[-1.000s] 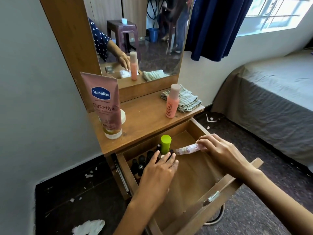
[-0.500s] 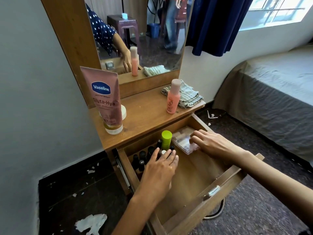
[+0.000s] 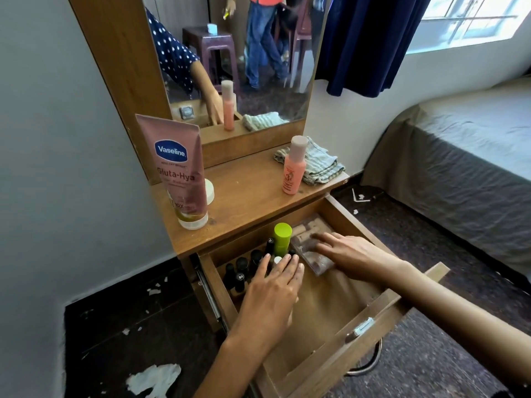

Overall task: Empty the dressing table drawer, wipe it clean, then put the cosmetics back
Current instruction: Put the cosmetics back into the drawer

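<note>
Fingers [image 3: 290, 261] of the left hand [image 3: 273, 297] lay straight against the dark bottles [image 3: 240, 271] and green-capped bottle [image 3: 282, 238] at the back-left of the open drawer [image 3: 373, 320]. Right hand [image 3: 350, 254] rested flat, fingers slightly spread, on the clear case [image 3: 309, 234] at back-right.

In the open drawer [image 3: 339, 366], bare floor lies from its middle toward 6 o'clock, where I can pass freely. At 10 o'clock dark bottles [image 3: 241, 268] and a green-capped tube [image 3: 282, 238] crowd the back corner. At 1 o'clock a clear case [image 3: 309, 242] blocks the way. The tabletop [image 3: 247, 193] overhangs at 12 o'clock.
</note>
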A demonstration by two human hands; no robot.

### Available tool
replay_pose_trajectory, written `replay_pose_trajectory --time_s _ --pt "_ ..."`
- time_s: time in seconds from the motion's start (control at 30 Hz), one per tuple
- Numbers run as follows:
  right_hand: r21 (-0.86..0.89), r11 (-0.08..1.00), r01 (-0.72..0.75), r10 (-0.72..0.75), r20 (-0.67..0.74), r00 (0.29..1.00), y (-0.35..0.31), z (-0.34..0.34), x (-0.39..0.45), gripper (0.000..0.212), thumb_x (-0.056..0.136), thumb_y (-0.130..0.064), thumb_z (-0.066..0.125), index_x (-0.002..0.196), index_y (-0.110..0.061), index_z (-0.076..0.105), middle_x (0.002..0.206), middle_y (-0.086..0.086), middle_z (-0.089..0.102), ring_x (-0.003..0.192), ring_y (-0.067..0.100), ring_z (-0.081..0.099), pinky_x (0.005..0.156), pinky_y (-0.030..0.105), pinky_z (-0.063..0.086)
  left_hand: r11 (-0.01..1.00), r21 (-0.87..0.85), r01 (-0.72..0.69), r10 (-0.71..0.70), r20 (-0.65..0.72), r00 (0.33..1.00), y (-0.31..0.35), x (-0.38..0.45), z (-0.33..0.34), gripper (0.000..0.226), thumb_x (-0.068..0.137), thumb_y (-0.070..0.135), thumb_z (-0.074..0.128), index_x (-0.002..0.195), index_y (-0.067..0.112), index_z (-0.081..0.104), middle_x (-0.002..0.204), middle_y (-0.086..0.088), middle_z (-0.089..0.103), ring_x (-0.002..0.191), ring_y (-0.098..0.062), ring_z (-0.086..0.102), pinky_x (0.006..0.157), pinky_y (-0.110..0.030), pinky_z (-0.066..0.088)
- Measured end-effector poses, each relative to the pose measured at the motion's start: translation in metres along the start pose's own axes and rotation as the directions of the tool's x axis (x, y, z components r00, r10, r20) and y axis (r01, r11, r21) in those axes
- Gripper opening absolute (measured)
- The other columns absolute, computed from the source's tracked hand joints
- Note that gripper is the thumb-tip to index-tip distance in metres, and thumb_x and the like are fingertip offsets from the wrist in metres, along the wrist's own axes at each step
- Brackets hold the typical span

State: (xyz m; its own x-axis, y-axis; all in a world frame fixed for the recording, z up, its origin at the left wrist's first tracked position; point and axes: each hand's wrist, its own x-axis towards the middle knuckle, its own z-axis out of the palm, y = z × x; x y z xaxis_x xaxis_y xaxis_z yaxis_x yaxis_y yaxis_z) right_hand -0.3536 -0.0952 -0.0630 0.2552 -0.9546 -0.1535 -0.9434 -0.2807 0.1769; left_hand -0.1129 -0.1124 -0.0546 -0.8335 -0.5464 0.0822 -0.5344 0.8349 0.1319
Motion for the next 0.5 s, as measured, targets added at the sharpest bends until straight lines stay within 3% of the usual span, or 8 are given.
replay_pose_trajectory --time_s 0.1,0.17,0.23,0.37,0.43,0.5 --pt "0.106 0.991 -0.083 0.070 0.119 0.990 -0.016 0.002 0.000 0.068 0.093 -0.016 0.051 0.151 -0.025 0.019 0.161 0.010 0.009 0.144 0.024 0.024 0.109 0.035 0.035 1.000 -0.008 0.010 -0.010 -0.010 1.000 -0.002 0.000 0.002 0.061 0.101 0.023 0.038 0.150 0.017 0.003 0.159 -0.004 0.003 0.146 -0.016 -0.002 0.116 -0.041 -0.006" --pt "0.162 0.976 -0.144 0.111 0.200 0.974 -0.024 0.002 0.000 0.069 0.095 -0.020 0.049 0.153 -0.026 0.011 0.162 0.009 0.002 0.149 0.024 0.009 0.118 0.037 0.023 1.000 -0.008 0.008 -0.008 -0.019 1.000 -0.003 0.000 0.004 0.062 0.100 0.023 0.040 0.150 0.017 0.002 0.159 -0.004 0.004 0.146 -0.017 -0.001 0.115 -0.040 -0.006" --pt "0.190 0.962 -0.194 0.150 0.225 0.963 -0.028 -0.001 -0.001 0.068 0.096 -0.022 0.049 0.153 -0.026 0.011 0.162 0.007 0.001 0.149 0.023 0.005 0.121 0.037 0.018 1.000 -0.001 0.009 -0.009 -0.017 1.000 -0.003 0.000 0.006 0.063 0.100 0.023 0.040 0.150 0.017 0.003 0.159 -0.005 0.005 0.146 -0.017 0.000 0.115 -0.038 -0.007" --pt "0.213 0.942 -0.258 0.222 0.177 0.959 -0.034 -0.020 -0.002 0.058 0.098 -0.024 0.048 0.150 -0.023 0.024 0.159 0.005 0.020 0.146 0.019 0.021 0.117 0.032 0.023 1.000 -0.028 -0.005 0.003 -0.042 0.999 -0.004 -0.001 -0.001 0.064 0.099 0.028 0.044 0.150 0.018 0.008 0.158 -0.005 0.010 0.146 -0.017 0.006 0.113 -0.034 -0.006" --pt "0.254 0.922 -0.292 0.264 0.140 0.954 -0.041 -0.034 -0.004 0.050 0.097 -0.029 0.049 0.145 -0.023 0.035 0.150 0.002 0.041 0.136 0.019 0.039 0.109 0.032 0.036 0.996 -0.082 -0.041 0.025 -0.188 0.982 -0.008 -0.002 -0.013 0.061 0.094 0.028 0.054 0.147 0.016 0.027 0.153 -0.006 0.030 0.141 -0.018 0.027 0.114 -0.034 0.011" --pt "0.291 0.911 -0.293 0.278 0.092 0.956 -0.052 -0.053 -0.007 0.042 0.096 -0.031 0.051 0.138 -0.027 0.044 0.134 -0.003 0.056 0.122 0.016 0.053 0.097 0.032 0.047 0.981 -0.183 -0.066 -0.012 -0.394 0.919 -0.013 -0.008 -0.028 0.050 0.089 0.024 0.062 0.136 0.013 0.049 0.138 -0.006 0.052 0.128 -0.019 0.048 0.108 -0.035 0.032"
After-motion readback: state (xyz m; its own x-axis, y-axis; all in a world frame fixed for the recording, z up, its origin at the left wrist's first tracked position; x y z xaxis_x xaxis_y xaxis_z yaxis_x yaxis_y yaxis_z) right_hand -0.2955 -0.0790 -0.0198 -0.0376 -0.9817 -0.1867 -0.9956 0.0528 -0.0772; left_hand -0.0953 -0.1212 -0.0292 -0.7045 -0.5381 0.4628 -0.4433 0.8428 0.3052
